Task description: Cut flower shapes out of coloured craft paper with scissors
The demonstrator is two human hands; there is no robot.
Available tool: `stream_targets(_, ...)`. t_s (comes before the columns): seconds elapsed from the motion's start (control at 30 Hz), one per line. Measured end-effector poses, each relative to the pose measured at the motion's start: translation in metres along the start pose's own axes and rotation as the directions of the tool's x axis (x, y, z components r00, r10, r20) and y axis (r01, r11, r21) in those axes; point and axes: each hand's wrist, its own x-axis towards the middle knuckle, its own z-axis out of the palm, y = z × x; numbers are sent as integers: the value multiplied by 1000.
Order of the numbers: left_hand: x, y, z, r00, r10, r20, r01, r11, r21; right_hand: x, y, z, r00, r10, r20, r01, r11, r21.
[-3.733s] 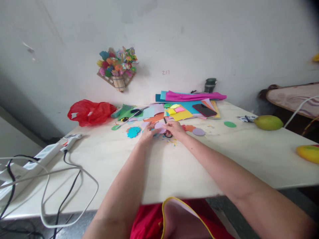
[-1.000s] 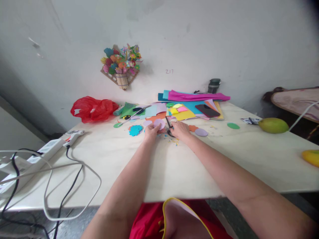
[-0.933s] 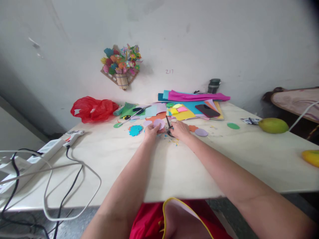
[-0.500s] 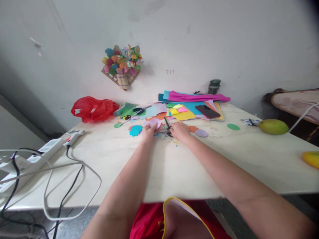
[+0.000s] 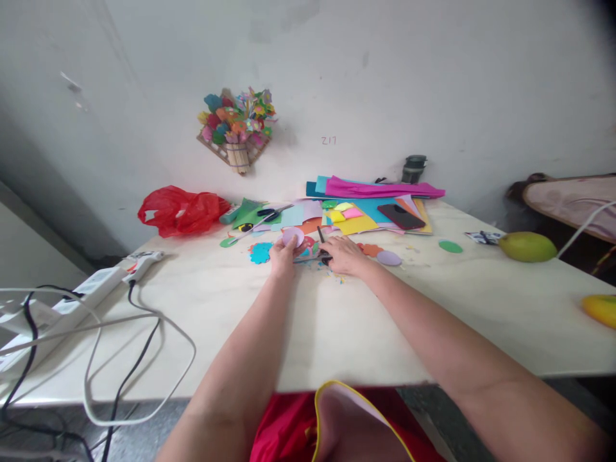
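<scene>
My left hand pinches a light purple paper circle between thumb and fingers, a little above the table. My right hand is curled over the black handles of a pair of scissors, whose blades point left toward my left hand. A thin black stick-like item, perhaps a pen, shows just beyond my right fingertips. To the left of my left hand lies a blue scalloped paper piece. An orange scalloped piece and another purple circle lie right of my right hand.
Coloured sheets, a phone and a second pair of scissors lie at the back. A red plastic bag sits back left. A power strip with cables lines the left edge. A mango rests at right.
My left hand has shifted slightly left with the purple circle, and more of the scissor blades shows. My right hand has moved slightly left on the scissor handles.
</scene>
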Motion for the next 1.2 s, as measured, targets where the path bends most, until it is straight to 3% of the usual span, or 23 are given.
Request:
stream_targets(0.13,-1,1,1,1000,1,9,-1,1000,-2,-1,-2,0,1000,5,27,-5,1000,-7)
stream_targets(0.33,-3,4,3,1000,5,-29,-6,999,-35,-4,3,-7,987,147,62,-148,989,7)
stream_targets(0.47,-4,6,4,1000,-3,-28,2,999,-35,1,10,-2,960,279,-5,-274,946,174)
stream_targets(0.53,-5,6,4,1000,-12,-24,11,999,-41,6,13,2,933,356,-45,-311,865,394)
stream_targets(0.57,-5,6,4,1000,-17,-19,16,999,-44,9,14,4,919,390,-55,-299,782,547)
stream_targets(0.63,-4,6,4,1000,-26,-11,25,999,-46,13,15,5,874,485,28,-299,493,817)
stream_targets(0.7,-4,6,4,999,-32,-6,32,999,-40,15,15,5,866,488,110,-245,222,944)
stream_targets(0.77,-3,6,4,999,-38,-12,38,999,-35,14,13,3,868,472,154,-205,59,977)
stream_targets(0.83,-3,6,4,999,-45,-18,44,998,-38,12,11,2,888,427,172,-189,-2,982)
stream_targets(0.97,-4,6,4,999,-42,-12,41,998,-57,7,6,0,949,227,220,-217,-36,975)
stream_targets(1.2,-6,7,7,996,-28,-83,23,998,-65,0,-4,-6,944,57,326,-325,-22,945)
